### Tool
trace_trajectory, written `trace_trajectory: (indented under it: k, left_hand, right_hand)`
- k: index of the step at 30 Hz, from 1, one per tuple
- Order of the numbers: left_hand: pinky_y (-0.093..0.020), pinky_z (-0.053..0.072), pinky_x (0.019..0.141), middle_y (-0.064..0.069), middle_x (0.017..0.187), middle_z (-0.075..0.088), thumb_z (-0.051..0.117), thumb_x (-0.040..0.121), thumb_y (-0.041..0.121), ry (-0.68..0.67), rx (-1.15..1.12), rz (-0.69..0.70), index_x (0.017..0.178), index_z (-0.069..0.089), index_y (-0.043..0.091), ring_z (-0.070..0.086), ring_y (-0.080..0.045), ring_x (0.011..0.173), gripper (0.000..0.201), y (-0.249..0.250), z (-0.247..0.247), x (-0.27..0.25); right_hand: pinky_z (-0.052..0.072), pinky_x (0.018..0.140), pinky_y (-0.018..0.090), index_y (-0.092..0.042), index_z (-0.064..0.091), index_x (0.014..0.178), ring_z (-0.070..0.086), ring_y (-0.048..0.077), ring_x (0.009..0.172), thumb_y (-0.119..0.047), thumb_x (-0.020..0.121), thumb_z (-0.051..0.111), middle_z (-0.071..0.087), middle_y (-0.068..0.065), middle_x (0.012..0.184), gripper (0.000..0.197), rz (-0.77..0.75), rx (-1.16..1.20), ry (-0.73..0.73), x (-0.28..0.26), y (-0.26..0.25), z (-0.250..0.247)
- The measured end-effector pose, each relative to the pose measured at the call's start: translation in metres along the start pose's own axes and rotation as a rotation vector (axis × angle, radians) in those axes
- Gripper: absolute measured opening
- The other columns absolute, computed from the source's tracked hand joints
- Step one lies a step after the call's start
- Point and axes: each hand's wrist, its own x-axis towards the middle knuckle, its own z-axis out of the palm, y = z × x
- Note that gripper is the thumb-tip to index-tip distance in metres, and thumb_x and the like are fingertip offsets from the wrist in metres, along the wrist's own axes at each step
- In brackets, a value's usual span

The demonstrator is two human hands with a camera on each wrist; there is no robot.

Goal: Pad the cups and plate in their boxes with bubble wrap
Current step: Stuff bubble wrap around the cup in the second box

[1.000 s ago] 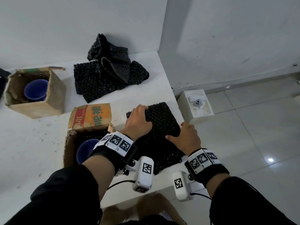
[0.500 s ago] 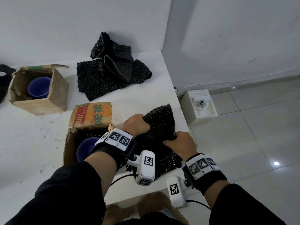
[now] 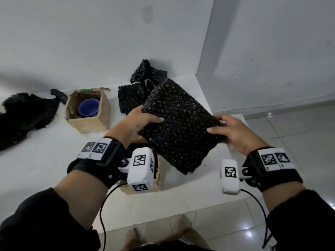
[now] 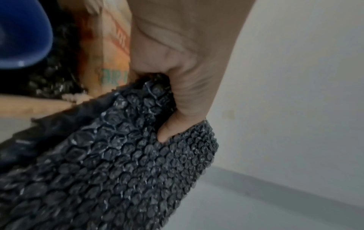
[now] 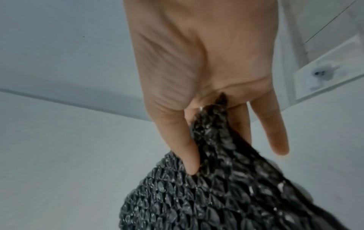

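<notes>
Both hands hold one black bubble wrap sheet up off the white ledge, stretched between them. The left hand pinches its left edge, thumb on top and fingers curled beneath; the right hand clamps the opposite corner between thumb and fingers, with one finger sticking out free. Directly under the left wrist sits the near box, mostly hidden, with a blue cup inside it and some dark wrap already beside the cup. Beyond the left hand stands a second box with another blue cup. No plate shows. The sheet looks wider than the near box's opening, so pushed in flat it would probably snag on the cardboard rim or tip the cup. The right hand's corner pinch is narrow, and the slick film could slip out as the sheet is bunched.
</notes>
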Motion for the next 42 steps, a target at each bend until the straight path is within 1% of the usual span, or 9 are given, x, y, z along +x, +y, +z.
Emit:
trace_trajectory:
  k: [5, 9, 19, 22, 25, 29, 35, 39, 42]
  left_hand:
    - [-0.027, 0.054, 0.066, -0.004, 0.089, 0.071, 0.067, 0.083, 0.038, 0.064, -0.076, -0.037, 0.094, 0.064, 0.014, 0.067, -0.017, 0.077, 0.027, -0.013, -0.047, -0.031]
    - [-0.027, 0.051, 0.057, -0.009, 0.095, 0.068, 0.066, 0.085, 0.026, 0.183, 0.081, -0.065, 0.093, 0.061, 0.015, 0.063, -0.018, 0.073, 0.015, -0.033, -0.078, -0.046]
    - [-0.020, 0.048, 0.045, -0.004, 0.076, 0.064, 0.075, 0.078, 0.023, 0.122, 0.371, -0.115, 0.084, 0.061, 0.008, 0.061, -0.013, 0.064, 0.022, -0.087, -0.109, -0.057]
    - [-0.024, 0.050, 0.048, -0.003, 0.073, 0.060, 0.077, 0.076, 0.021, 0.119, 0.404, -0.093, 0.079, 0.057, 0.008, 0.059, -0.014, 0.064, 0.024, -0.095, -0.109, -0.053]
    - [-0.025, 0.046, 0.051, -0.003, 0.068, 0.054, 0.078, 0.074, 0.019, 0.120, 0.432, -0.067, 0.073, 0.053, 0.009, 0.053, -0.015, 0.062, 0.027, -0.097, -0.109, -0.049]
    - [-0.026, 0.044, 0.060, -0.003, 0.075, 0.058, 0.080, 0.072, 0.021, 0.039, 0.427, -0.073, 0.078, 0.057, 0.011, 0.055, -0.017, 0.073, 0.025, -0.096, -0.115, -0.044]
    - [-0.037, 0.046, 0.095, 0.006, 0.121, 0.054, 0.061, 0.088, 0.040, -0.010, 0.162, 0.094, 0.119, 0.046, 0.031, 0.054, -0.011, 0.110, 0.035, -0.098, -0.121, -0.045]
    - [-0.033, 0.036, 0.100, 0.020, 0.132, 0.049, 0.027, 0.099, 0.048, -0.112, -0.034, 0.144, 0.126, 0.047, 0.042, 0.046, -0.006, 0.123, 0.034, -0.099, -0.113, -0.048]
    - [-0.037, 0.027, 0.109, 0.013, 0.144, 0.041, 0.022, 0.097, 0.055, -0.136, -0.088, 0.145, 0.138, 0.043, 0.033, 0.035, -0.010, 0.134, 0.051, -0.112, -0.110, -0.046]
  right_hand:
    - [0.053, 0.068, 0.031, -0.023, 0.066, 0.089, 0.065, 0.017, 0.078, -0.002, 0.075, 0.073, 0.066, 0.002, 0.088, 0.027, -0.081, -0.013, 0.025, -0.004, -0.027, 0.041]
    - [0.052, 0.060, 0.027, -0.021, 0.064, 0.097, 0.063, 0.016, 0.076, -0.004, 0.074, 0.076, 0.064, 0.004, 0.088, 0.031, -0.092, -0.149, 0.052, -0.003, -0.032, 0.072]
    - [0.039, 0.079, 0.029, -0.016, 0.052, 0.121, 0.052, 0.023, 0.101, -0.023, 0.076, 0.073, 0.055, 0.007, 0.116, 0.050, -0.297, -0.850, 0.256, -0.010, -0.018, 0.126]
    - [0.038, 0.092, 0.042, -0.016, 0.056, 0.120, 0.053, 0.028, 0.108, -0.030, 0.073, 0.072, 0.056, 0.008, 0.116, 0.052, -0.736, -1.101, 0.338, -0.025, -0.014, 0.150]
    - [0.037, 0.099, 0.042, -0.019, 0.059, 0.120, 0.051, 0.023, 0.116, -0.033, 0.079, 0.065, 0.058, 0.003, 0.120, 0.044, -0.975, -1.102, 0.062, -0.037, 0.000, 0.182]
    - [0.025, 0.112, 0.044, -0.015, 0.049, 0.136, 0.031, 0.028, 0.139, -0.035, 0.090, 0.057, 0.046, 0.005, 0.142, 0.051, -0.826, -1.078, -0.246, -0.029, 0.035, 0.211]
    - [0.010, 0.115, 0.040, -0.016, 0.034, 0.145, 0.018, 0.025, 0.144, -0.051, 0.090, 0.028, 0.034, 0.002, 0.151, 0.066, -0.816, -1.278, -0.313, -0.022, 0.048, 0.217]
    - [0.029, 0.109, 0.044, -0.014, 0.049, 0.136, 0.036, 0.028, 0.137, -0.051, 0.091, 0.028, 0.050, 0.004, 0.140, 0.062, -0.841, -1.387, -0.305, -0.021, 0.050, 0.218]
    - [0.036, 0.100, 0.041, -0.013, 0.058, 0.126, 0.048, 0.028, 0.122, -0.051, 0.090, 0.026, 0.062, 0.003, 0.124, 0.061, -0.865, -1.441, -0.295, -0.021, 0.049, 0.220]
